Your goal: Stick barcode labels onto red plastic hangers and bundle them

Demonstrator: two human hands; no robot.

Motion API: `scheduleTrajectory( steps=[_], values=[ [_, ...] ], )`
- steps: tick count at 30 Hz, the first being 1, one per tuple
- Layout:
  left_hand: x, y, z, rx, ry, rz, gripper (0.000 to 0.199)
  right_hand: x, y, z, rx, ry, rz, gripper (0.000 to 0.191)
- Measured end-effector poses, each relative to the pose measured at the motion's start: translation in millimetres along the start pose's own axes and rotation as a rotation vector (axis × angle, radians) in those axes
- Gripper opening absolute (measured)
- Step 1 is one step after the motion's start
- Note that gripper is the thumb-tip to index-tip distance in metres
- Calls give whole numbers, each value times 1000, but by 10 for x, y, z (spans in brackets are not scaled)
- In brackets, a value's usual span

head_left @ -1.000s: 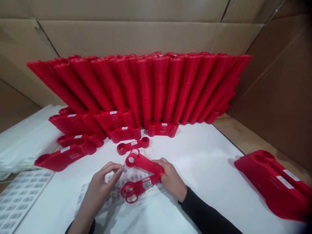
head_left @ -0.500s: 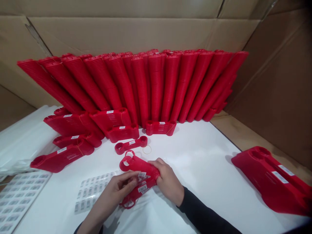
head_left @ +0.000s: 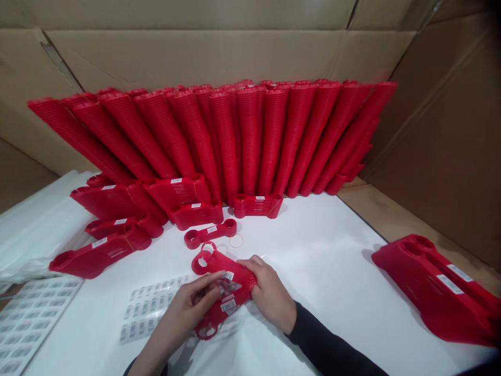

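My right hand [head_left: 272, 292] grips the right ends of several red plastic link-shaped pieces [head_left: 229, 263], fanned apart, with ring-shaped ends showing at the left. My left hand [head_left: 193, 300] is closed in a pinch over them, its fingertips at the left edge of a white barcode sticker [head_left: 227, 275] on the upper piece. Clear film seems to show just below that sticker. A second barcode sticker [head_left: 228, 305] sits on the lower piece. Just beyond lies a single labelled red piece [head_left: 211, 232], beside a thin rubber band [head_left: 236, 241].
Tall stacks of red pieces [head_left: 248, 141] lean along the back cardboard wall [head_left: 195, 55]. Banded, labelled bundles [head_left: 102, 250] stand at left; another bundle [head_left: 434, 292] is at right. A sticker sheet [head_left: 144, 308] lies by my left forearm, more sheets [head_left: 43, 313] farther left.
My left fingertips have shifted slightly upward, and the sticker by them now sits a little higher and flatter on the upper red piece. My right hand keeps its grip.
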State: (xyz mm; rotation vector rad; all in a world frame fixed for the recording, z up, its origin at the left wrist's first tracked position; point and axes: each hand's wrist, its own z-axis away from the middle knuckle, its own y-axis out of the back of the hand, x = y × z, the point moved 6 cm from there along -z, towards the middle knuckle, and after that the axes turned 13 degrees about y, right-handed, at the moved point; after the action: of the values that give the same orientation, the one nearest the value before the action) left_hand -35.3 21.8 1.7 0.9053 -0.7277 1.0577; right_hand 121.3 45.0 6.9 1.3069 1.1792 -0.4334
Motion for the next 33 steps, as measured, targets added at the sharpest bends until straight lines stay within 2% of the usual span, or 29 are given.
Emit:
scheduleTrajectory(
  steps=[2,6,10,14,19,25,29,33],
  values=[
    [20,10,-5,63,-64,-114,37,-13,-11,7,4,1,2,56],
    [48,34,28,333,-199,-352,34,-42,-40,24,9,12,6,58],
    [69,-3,96,507,-315,-506,30,-72,-74,52,0,12,16,59],
    [85,-44,143,581,-359,-564,23,-127,-115,81,-20,26,-23,57],
    [61,-70,117,597,-274,-606,23,-149,-132,93,-26,27,-26,61],
    [40,62,87,623,-81,-392,28,-177,-117,82,-3,38,-76,58],
    [52,153,101,569,-78,-128,42,-180,-77,69,21,47,-84,58],
    [68,320,150,645,-128,55,37,-184,-35,48,32,71,-73,61]
  ],
)
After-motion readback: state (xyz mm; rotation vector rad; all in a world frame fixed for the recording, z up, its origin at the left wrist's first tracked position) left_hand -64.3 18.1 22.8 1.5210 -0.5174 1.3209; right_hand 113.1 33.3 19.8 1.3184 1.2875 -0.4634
